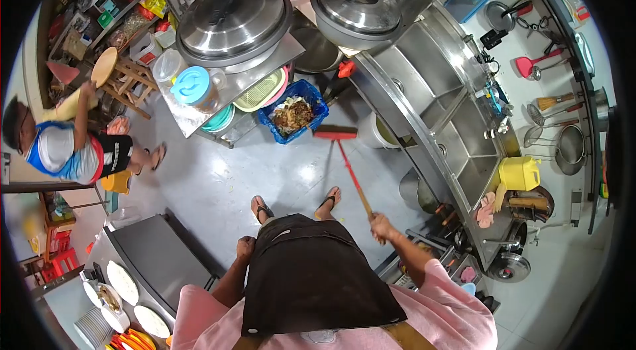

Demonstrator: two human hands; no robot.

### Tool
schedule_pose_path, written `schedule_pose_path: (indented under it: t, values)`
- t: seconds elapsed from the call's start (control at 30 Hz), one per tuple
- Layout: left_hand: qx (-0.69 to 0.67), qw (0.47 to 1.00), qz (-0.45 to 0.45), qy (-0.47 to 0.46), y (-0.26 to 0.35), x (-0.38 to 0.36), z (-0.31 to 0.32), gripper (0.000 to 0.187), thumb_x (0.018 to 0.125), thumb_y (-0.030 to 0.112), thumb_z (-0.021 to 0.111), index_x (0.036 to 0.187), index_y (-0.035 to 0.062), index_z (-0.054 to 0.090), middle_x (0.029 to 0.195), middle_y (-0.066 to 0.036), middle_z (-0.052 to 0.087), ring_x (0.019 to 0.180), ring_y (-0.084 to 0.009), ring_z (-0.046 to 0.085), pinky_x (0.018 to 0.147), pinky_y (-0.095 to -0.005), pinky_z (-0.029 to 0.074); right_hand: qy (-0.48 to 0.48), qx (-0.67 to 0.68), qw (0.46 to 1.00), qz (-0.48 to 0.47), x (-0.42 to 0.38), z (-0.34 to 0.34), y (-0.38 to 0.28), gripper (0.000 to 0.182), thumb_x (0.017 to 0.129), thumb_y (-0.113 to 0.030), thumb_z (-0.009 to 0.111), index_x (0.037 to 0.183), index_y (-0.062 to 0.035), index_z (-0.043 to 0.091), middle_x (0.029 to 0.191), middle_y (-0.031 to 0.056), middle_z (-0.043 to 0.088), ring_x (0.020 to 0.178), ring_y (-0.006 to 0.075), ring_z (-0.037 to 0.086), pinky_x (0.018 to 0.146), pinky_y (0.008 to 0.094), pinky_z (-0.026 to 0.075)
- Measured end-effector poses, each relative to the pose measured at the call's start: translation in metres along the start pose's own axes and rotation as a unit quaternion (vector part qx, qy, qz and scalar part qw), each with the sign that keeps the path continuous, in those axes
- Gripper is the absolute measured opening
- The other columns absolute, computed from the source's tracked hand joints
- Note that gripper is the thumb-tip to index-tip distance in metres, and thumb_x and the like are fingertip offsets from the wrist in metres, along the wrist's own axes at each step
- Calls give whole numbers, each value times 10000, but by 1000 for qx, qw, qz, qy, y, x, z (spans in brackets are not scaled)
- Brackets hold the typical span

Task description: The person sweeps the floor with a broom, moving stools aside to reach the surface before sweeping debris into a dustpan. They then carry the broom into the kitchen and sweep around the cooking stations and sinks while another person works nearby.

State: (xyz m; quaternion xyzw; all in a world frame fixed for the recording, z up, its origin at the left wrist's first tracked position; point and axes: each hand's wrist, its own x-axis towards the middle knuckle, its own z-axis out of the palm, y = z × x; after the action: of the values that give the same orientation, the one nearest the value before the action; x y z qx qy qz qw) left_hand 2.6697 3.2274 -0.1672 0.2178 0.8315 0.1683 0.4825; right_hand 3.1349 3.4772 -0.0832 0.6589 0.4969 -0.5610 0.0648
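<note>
My right hand (382, 225) is wrapped round the wooden grip of a long-handled broom (351, 170). Its handle is partly red, and the wide red head rests on the floor ahead of my feet. Just left of that head stands a blue bin (306, 93) lined with a blue bag and filled with food scraps. My left hand (246, 246) hangs beside the dark apron (318, 277), closed in a fist with nothing showing in it.
A steel sink (464, 141) and a white bucket (379, 131) stand on the right. Large lidded pots (232, 22) sit on a steel table ahead. Another person (73, 141) is at the left, near a wooden stool (129, 82). A grey-topped counter (159, 244) is behind left.
</note>
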Motion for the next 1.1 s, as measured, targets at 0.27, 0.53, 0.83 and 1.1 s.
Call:
schedule_pose_path:
  t: [0.27, 0.53, 0.83, 1.1]
  values:
    - [22, 1000, 13, -17, -24, 34, -5, 355, 834, 321, 584, 930, 8, 721, 893, -231, 700, 865, -377, 679, 792, -441, 518, -73, 113, 969, 206, -175, 12, -82, 241, 944, -274, 577, 996, -41, 611, 586, 37, 489, 395, 125, 433, 358, 298, 370]
    - [4, 997, 74, -16, -9, 56, -6, 327, 829, 319, 593, 928, 34, 721, 939, -221, 692, 900, -393, 661, 805, -437, 516, -54, -41, 997, -24, -119, 68, -103, 259, 909, -228, 587, 1008, 9, 612, 604, 92, 553, 422, 164, 506, 432, 349, 442]
    - [-9, 999, 41, 5, -21, 41, -5, 329, 842, 335, 584, 953, 58, 722, 951, -221, 691, 928, -395, 661, 840, -439, 521, -149, -107, 979, 90, -124, 18, -129, 200, 889, -227, 563, 914, -30, 593, 581, 40, 521, 431, 125, 492, 408, 326, 443]
    - [-31, 997, 51, 42, -29, 43, 3, 343, 840, 332, 574, 997, 60, 713, 986, -225, 687, 942, -394, 657, 857, -436, 519, -194, -165, 967, 10, -105, 48, -199, 271, 952, -284, 571, 1106, -69, 629, 597, 8, 502, 419, 88, 456, 370, 279, 395]
